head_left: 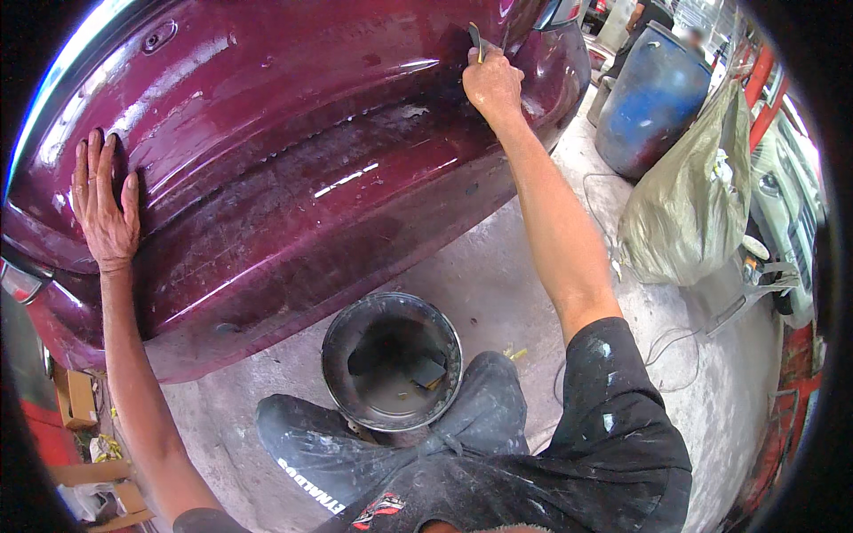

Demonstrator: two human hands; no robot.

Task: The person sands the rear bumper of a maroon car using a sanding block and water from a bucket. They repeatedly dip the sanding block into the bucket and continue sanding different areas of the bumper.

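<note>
The wet maroon rear of a car (293, 133) fills the upper left, its trunk lid and bumper streaked with grey residue. Flat on the lid, fingers stretched out, rests my left hand (108, 209). My right hand (494, 84) is closed at the far right end of the panel, near the tail light (562, 12). Out of its fingers sticks a thin dark sheet (477, 42) with a curled edge, which looks like sandpaper. Between my knees a black bucket (336, 391) holds murky liquid and a dark flat piece (428, 371).
A blue drum (653, 102) stands at the far right, beside a full greenish plastic bag (693, 204). A thin cable (689, 360) trails over the concrete floor (267, 426). Cardboard boxes (78, 398) lie at the left. Another person (647, 18) is partly visible in the back.
</note>
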